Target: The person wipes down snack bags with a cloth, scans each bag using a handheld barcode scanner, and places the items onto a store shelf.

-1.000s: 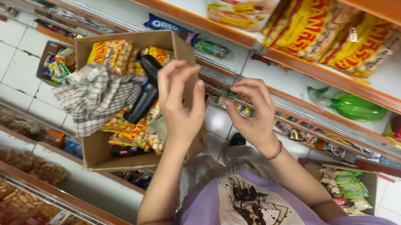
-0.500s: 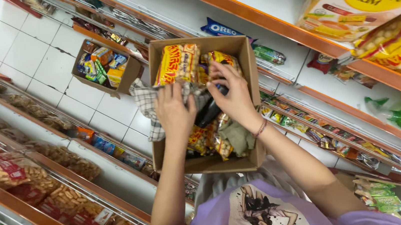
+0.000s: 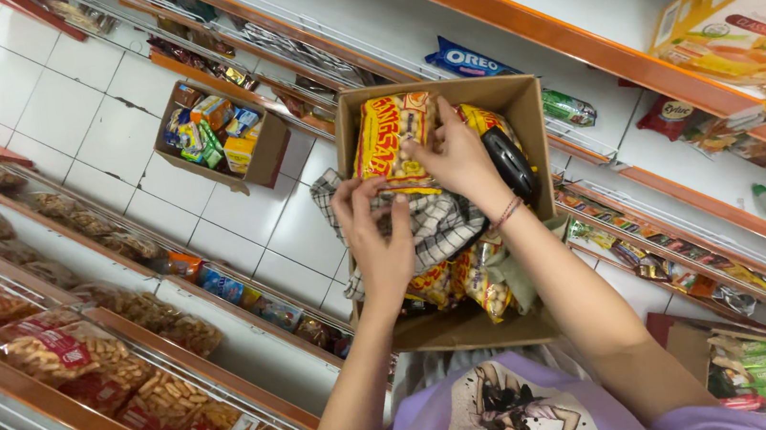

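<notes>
Head view: right hand (image 3: pixel 455 154) pinching the lower edge of a yellow snack packet (image 3: pixel 391 137) standing at the far end of the cardboard box (image 3: pixel 473 330); left hand (image 3: pixel 376 235) half-closed just below, fingertips at the same edge, over a checked cloth (image 3: pixel 437 223). Probably light, crinkly, slippery, crushable; best held by the edges. Packet's lower part hidden by fingers; box bottom buried; black object (image 3: pixel 510 162) beside the packet unclear.
</notes>
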